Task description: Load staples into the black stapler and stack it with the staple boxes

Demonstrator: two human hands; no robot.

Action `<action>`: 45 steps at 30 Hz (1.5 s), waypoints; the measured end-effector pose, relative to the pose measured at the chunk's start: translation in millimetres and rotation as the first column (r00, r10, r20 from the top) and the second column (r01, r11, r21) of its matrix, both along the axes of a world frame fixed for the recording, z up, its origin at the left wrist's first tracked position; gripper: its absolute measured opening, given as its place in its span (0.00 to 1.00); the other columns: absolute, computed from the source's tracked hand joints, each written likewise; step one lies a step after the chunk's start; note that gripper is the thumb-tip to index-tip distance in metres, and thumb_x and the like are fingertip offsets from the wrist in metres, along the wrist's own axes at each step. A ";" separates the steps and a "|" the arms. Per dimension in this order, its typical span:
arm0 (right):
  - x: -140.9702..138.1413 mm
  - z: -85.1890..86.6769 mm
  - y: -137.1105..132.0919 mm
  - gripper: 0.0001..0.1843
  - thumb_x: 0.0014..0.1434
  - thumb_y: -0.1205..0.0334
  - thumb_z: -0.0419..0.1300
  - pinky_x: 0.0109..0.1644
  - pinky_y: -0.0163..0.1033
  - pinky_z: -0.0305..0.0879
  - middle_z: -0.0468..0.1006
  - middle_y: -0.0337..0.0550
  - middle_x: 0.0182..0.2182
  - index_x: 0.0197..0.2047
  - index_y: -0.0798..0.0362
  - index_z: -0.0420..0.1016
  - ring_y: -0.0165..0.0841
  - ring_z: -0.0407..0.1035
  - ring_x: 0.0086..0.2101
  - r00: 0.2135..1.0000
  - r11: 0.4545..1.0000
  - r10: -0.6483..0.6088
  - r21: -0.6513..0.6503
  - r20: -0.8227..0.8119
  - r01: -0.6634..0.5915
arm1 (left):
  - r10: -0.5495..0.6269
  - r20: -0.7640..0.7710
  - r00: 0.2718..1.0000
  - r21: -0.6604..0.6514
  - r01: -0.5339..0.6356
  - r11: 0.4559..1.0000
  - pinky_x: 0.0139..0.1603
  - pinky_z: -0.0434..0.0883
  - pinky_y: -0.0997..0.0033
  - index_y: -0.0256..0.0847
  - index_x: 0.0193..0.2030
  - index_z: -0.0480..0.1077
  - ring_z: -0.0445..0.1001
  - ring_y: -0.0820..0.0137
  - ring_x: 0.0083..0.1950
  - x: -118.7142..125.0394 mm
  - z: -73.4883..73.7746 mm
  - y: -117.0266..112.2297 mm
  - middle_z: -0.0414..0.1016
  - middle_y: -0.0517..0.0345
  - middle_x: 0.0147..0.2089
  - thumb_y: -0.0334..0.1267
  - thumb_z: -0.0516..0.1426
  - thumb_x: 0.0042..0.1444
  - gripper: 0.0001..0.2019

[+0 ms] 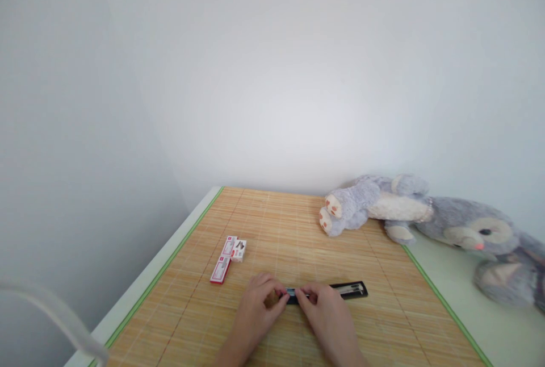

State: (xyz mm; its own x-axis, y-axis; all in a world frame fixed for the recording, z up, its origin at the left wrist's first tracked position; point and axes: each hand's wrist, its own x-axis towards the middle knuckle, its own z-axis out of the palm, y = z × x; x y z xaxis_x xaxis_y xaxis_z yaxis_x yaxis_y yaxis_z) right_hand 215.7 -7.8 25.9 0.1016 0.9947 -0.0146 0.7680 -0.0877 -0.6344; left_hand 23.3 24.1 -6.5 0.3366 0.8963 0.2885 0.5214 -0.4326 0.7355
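Note:
A long, narrow black object (363,290) with silvery metal along its inside lies crosswise on the mat in front of me; its exact kind cannot be made out. My left hand (260,301) is closed, thumb and fingertips pinching at its left end. Close beside it, my right hand (327,311) is closed too, its fingertips pinching at the object's middle. A small bluish, shiny part (291,292) shows in the gap between the two hands. The fingers hide much of the object's left half, and only its right end sticks out past my right hand.
Left of centre lie two flat white-and-red boxes (220,270) in a line, with a small white box (239,250) against them. A grey plush toy (395,208) stretches across the back right. Under everything is a bamboo mat (281,225) with green edging. A pale cable (55,307) curves at lower left.

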 end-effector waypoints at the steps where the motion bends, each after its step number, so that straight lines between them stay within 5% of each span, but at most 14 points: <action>1: -0.8 -2.0 0.1 0.18 0.66 0.52 0.58 0.33 0.37 0.57 0.81 0.41 0.24 0.28 0.47 0.81 0.36 0.73 0.27 1.000 1.000 -0.010 -0.003 -0.026 0.010 | -0.001 0.008 1.000 -0.008 0.001 1.000 0.47 0.69 0.63 0.47 0.36 0.76 0.73 0.64 0.42 0.2 -0.7 0.2 0.76 0.58 0.36 0.40 0.62 0.61 0.04; 14: -5.7 -21.5 4.5 0.21 0.61 0.45 0.59 0.33 0.37 0.65 0.83 0.41 0.25 0.28 0.50 0.83 0.39 0.76 0.29 0.948 0.994 -0.113 -0.022 -0.298 0.111 | -0.028 0.114 0.993 -0.081 0.038 0.996 0.42 0.70 0.69 0.45 0.36 0.76 0.75 0.67 0.39 0.2 -5.8 -0.1 0.76 0.59 0.35 0.39 0.60 0.62 0.04; 25: -14.6 -23.2 2.7 0.19 0.60 0.47 0.58 0.30 0.36 0.62 0.78 0.40 0.22 0.29 0.51 0.82 0.36 0.71 0.25 0.938 0.981 -0.185 0.000 -0.294 0.193 | -0.001 0.153 0.988 -0.101 0.017 0.995 0.43 0.69 0.70 0.45 0.41 0.75 0.73 0.68 0.40 -0.1 -3.9 0.6 0.74 0.59 0.38 0.38 0.64 0.59 0.04; 29: -17.1 -8.1 4.1 0.15 0.60 0.52 0.60 0.29 0.36 0.57 0.75 0.37 0.19 0.26 0.48 0.81 0.34 0.68 0.23 0.965 0.988 -0.134 0.042 -0.227 0.147 | -0.064 0.167 0.984 -0.129 0.086 0.988 0.45 0.69 0.70 0.50 0.51 0.77 0.73 0.68 0.43 -0.3 1.6 0.4 0.75 0.59 0.43 0.39 0.63 0.61 0.12; 40: -19.1 2.3 11.7 0.13 0.61 0.56 0.61 0.32 0.36 0.54 0.72 0.36 0.22 0.26 0.48 0.77 0.32 0.65 0.25 0.995 0.987 0.051 0.158 -0.086 -0.037 | -0.134 0.266 0.955 -0.197 0.189 0.962 0.45 0.66 0.71 0.48 0.42 0.79 0.71 0.68 0.43 -1.0 9.4 5.7 0.72 0.59 0.42 0.44 0.60 0.66 0.07; 45: -5.4 3.0 14.5 0.09 0.61 0.54 0.64 0.33 0.36 0.58 0.73 0.35 0.25 0.40 0.48 0.82 0.32 0.67 0.27 0.988 0.979 0.112 0.182 -0.109 -0.091 | -0.122 0.299 0.946 -0.211 0.190 0.959 0.44 0.67 0.70 0.48 0.45 0.79 0.71 0.68 0.43 -2.8 4.7 6.1 0.72 0.59 0.43 0.46 0.60 0.66 0.09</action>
State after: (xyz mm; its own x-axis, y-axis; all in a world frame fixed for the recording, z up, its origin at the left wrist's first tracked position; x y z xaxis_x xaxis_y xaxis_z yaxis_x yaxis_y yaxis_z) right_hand 210.4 6.8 28.8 0.0079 0.9877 0.1559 0.6860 0.1081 -0.7195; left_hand 20.5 30.2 -1.8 0.4137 0.8924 0.1804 0.2194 -0.2901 0.9315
